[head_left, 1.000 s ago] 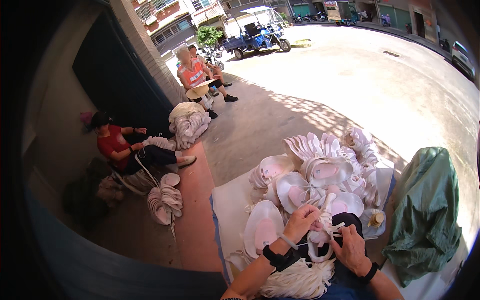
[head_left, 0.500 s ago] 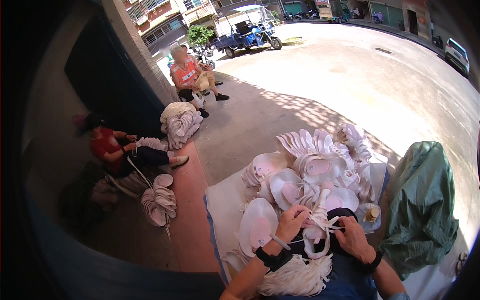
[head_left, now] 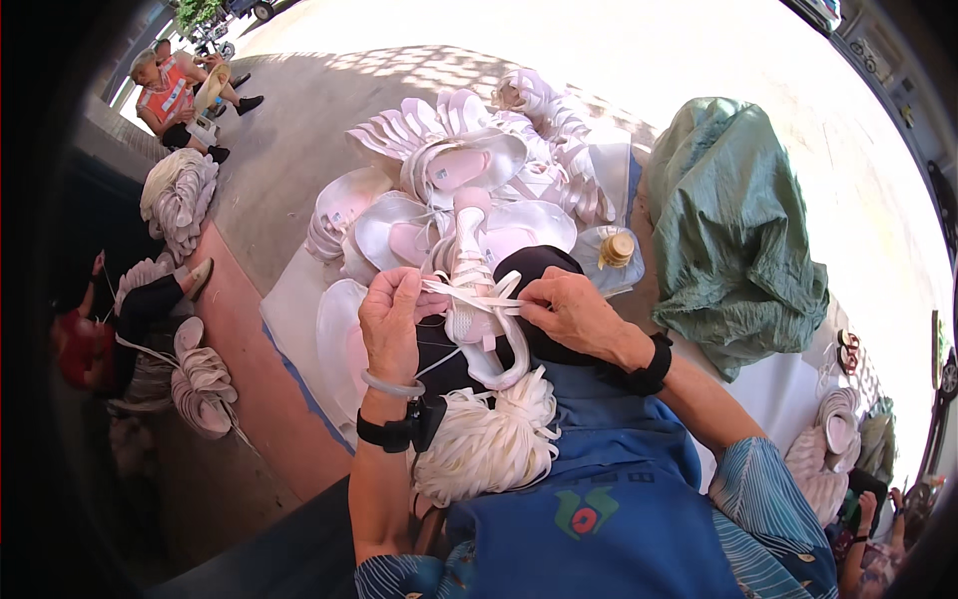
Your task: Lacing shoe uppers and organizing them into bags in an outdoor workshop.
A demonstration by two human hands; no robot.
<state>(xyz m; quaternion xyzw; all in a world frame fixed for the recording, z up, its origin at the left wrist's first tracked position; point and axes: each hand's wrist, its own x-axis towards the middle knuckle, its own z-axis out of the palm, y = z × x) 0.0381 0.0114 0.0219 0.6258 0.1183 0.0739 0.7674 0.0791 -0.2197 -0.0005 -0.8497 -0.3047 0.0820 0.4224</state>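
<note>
A tall, crumpled heap of green plastic sheeting [head_left: 733, 230] stands right of centre in the frame; just left of it sits a clear plastic container [head_left: 589, 262] with a round tan piece [head_left: 617, 250] on top. At upper left, a seated person [head_left: 172, 112] wears an orange reflective vest [head_left: 163, 98], a straw-coloured brimmed hat [head_left: 213, 88] just beside. A pinkish-red floor strip [head_left: 254, 374] slants through the left side.

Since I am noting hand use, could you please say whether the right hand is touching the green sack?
No, the right hand holds white laces, well apart from the green sack.
</note>
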